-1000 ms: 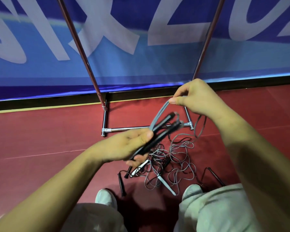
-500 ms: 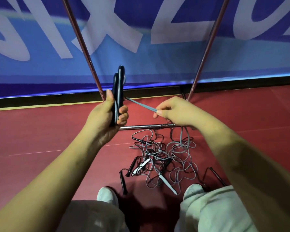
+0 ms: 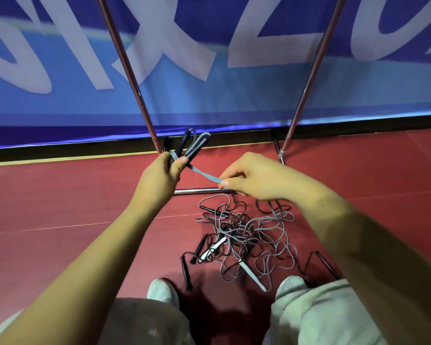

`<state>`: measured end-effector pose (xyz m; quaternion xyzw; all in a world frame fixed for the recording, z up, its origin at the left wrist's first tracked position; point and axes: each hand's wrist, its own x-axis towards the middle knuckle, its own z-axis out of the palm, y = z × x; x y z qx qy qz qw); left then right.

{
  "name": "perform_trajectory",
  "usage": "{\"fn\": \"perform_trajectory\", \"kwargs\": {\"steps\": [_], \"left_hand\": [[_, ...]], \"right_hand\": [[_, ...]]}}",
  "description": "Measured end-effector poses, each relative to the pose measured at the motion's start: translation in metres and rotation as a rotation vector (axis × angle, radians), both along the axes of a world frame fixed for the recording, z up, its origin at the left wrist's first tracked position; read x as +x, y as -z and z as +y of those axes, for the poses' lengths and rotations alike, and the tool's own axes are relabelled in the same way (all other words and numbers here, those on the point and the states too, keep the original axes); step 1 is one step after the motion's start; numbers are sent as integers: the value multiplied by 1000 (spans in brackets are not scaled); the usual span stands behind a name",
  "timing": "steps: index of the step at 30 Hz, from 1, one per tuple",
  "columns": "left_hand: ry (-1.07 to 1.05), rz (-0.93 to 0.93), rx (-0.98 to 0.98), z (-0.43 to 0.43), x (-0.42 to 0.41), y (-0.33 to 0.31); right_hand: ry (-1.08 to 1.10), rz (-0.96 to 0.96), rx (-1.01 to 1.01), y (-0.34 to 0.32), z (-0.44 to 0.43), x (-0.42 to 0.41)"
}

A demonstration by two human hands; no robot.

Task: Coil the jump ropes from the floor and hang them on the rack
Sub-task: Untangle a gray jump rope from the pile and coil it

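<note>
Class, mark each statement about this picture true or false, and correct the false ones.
1. The left hand holds two handles together. True.
2. The right hand is empty. False: the right hand pinches the grey cord running from the handles.
3. A tangle of ropes lies on the red floor. True.
4. The held handles point down. False: they point up, towards the banner.
</note>
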<state>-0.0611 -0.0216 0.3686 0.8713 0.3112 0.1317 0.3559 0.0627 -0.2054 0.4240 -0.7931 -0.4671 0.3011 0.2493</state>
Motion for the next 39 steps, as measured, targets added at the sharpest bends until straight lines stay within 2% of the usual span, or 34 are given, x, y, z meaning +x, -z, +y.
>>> {"fn": "perform_trajectory", "kwargs": {"steps": [2,5,9,12,16,18,19,21,22,25,31,35,39], "left_hand": [[66,82,163,-4,0,7],[222,241,270,-13,3,15],[443,431,333,-32,7,18],[660,461,375,-47,10,12],[850,371,264,-47,10,-2],[915,276,117,-53,6,-11],[928,197,-27,-58,2,-15],[880,-20,-481,-71,-6,-26],[838,-160,-649,-75,-7,-30],[636,-434,-863,-77,-1,-32],[97,-604,-1238,-55,14,-25],[-81,-584,-1287,-39,11,-24],[-118,-501,-1150,-37,1,-25]], "right_hand": [[7,14,13,-3,-1,3],[14,-1,17,-5,-3,8],[0,-37,9,-1,-1,6],[45,-83,35,1,-1,11],[72,-142,70,0,-9,24],[77,-71,81,2,-13,30],[77,-9,81,1,-15,31],[88,151,125,0,-17,32],[112,246,185,-1,-16,33],[182,468,362,-2,-14,33],[159,316,160,6,-18,39],[142,261,100,-4,-17,35],[109,189,72,-14,-13,27]]}}
